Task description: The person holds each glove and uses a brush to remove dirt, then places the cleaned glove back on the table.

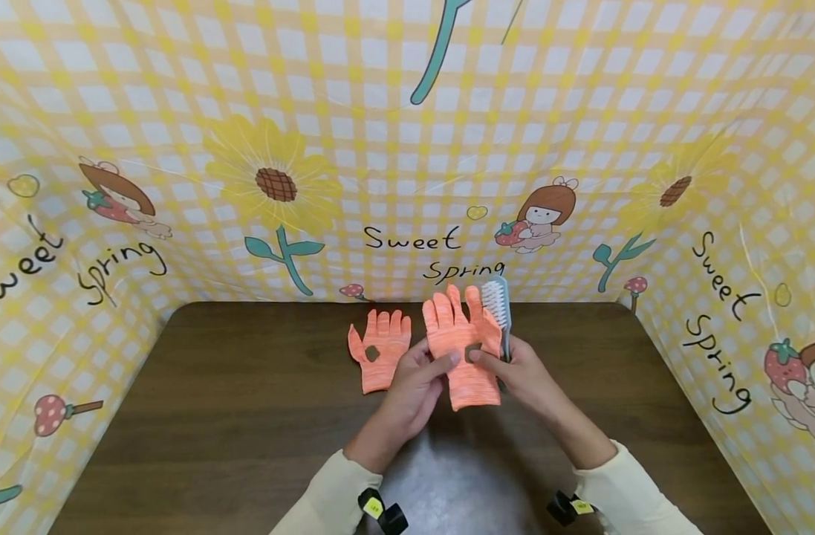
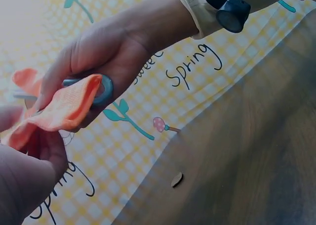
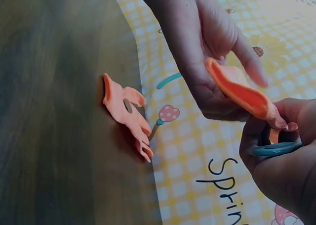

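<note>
An orange knit glove (image 1: 472,386) is held upright between both hands, palm side and its dark patch facing me. My left hand (image 1: 417,386) pinches its left side, thumb across the front and fingers behind. With the thumb near the patch, my right hand (image 1: 524,375) grips the right side. That same hand also holds a brush (image 1: 495,299), blue-grey with white bristles, standing behind the glove's right edge. In the right wrist view the brush's blue handle (image 3: 274,149) passes through the curled fingers, and the glove's cuff (image 3: 242,92) gapes.
A matching orange glove (image 1: 387,364) with a dark patch lies flat on the brown wooden table (image 1: 247,416), left of the hands. In the left wrist view a small brown oval piece (image 2: 177,179) shows on the table. Yellow checked cloth (image 1: 394,171) surrounds the back and sides.
</note>
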### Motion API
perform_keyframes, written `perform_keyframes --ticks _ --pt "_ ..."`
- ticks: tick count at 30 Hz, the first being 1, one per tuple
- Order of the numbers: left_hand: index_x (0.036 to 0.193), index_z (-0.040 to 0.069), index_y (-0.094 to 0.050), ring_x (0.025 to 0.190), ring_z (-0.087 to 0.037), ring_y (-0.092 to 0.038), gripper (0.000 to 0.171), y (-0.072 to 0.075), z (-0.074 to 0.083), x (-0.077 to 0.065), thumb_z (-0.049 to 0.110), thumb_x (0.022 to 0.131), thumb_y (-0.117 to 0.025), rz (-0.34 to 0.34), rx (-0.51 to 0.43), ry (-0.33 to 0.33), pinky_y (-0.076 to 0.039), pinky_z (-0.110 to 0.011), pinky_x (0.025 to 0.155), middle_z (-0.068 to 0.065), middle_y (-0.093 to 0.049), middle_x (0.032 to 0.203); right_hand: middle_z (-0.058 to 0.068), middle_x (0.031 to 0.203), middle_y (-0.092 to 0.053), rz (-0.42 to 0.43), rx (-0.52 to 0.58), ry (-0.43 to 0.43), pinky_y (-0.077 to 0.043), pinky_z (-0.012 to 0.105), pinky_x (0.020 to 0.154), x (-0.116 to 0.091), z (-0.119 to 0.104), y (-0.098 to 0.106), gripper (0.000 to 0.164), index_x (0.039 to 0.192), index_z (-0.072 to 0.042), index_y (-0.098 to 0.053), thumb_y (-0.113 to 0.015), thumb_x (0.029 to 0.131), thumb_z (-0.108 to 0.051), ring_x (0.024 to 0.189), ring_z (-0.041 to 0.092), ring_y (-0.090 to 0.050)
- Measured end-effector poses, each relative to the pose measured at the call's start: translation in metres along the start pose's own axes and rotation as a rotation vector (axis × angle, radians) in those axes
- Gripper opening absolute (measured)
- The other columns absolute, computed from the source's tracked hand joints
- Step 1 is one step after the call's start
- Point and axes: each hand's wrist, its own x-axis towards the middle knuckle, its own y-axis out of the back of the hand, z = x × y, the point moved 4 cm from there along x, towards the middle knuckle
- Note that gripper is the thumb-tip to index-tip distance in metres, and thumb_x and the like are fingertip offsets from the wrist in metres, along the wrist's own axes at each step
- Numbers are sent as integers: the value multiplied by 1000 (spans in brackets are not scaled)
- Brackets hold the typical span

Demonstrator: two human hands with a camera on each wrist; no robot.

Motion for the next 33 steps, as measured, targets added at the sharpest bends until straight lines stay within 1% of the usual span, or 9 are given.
perform_keyframes --ticks 4,9,12,15,18,24,27,31,33 --pt "147 2 -48 128 -20 -58 52 -1 1 -1 7 98 -66 14 73 15 -52 -34 105 -15 -55 144 9 113 -73 50 -4 -12 -61 31 81 1 3 -1 46 134 5 -55 -70 98 -20 95 12 -71" --pt "137 -2 -55 114 -18 -67 44 -1 3 -2 6 97 -69 50 130 32 -56 -35 100 -11 -67 125 6 104 -73 181 -43 -67 -59 28 81 0 5 2 42 121 5 -62 -79 91 -18 92 11 -66" --pt "129 -6 -59 107 -16 -69 36 0 3 -2 4 96 -70 79 166 30 -58 -32 94 -6 -71 112 5 101 -72 228 -54 -102 -58 29 81 -1 6 3 42 117 5 -63 -82 88 -18 90 12 -65" --pt "124 -7 -63 101 -15 -70 31 2 4 -1 3 95 -70 104 217 17 -59 -30 90 -4 -72 105 5 101 -72 243 -60 -116 -58 28 80 -2 6 3 45 119 5 -63 -83 87 -19 89 12 -64" --pt "122 -7 -65 100 -14 -69 29 3 3 0 4 95 -70 118 258 1 -59 -30 90 -4 -72 105 6 101 -72 252 -66 -117 -57 27 78 -3 6 2 47 120 5 -62 -84 86 -19 87 12 -64" --pt "121 -6 -66 103 -13 -67 27 6 3 1 4 96 -69 131 275 -29 -57 -30 92 -4 -70 105 5 98 -70 266 -46 -103 -59 28 77 -3 7 3 44 118 5 -60 -82 88 -18 84 13 -65" --pt "120 -6 -65 101 -13 -66 27 6 4 1 4 96 -70 143 273 -32 -58 -31 91 -4 -68 105 2 94 -67 278 -30 -92 -59 30 77 -4 6 4 39 113 4 -58 -80 89 -17 82 13 -64" --pt "120 -6 -65 99 -14 -68 27 8 5 1 5 96 -70 154 257 -32 -61 -33 88 -4 -69 104 -2 89 -63 303 8 -74 -60 31 76 -4 6 4 29 100 1 -55 -79 90 -13 82 11 -64" --pt "117 -6 -66 95 -13 -69 25 8 6 1 5 95 -71 162 267 -37 -61 -32 84 -3 -70 99 -3 85 -58 321 19 -71 -60 30 75 -5 5 5 30 92 -3 -50 -78 90 -12 80 11 -62"
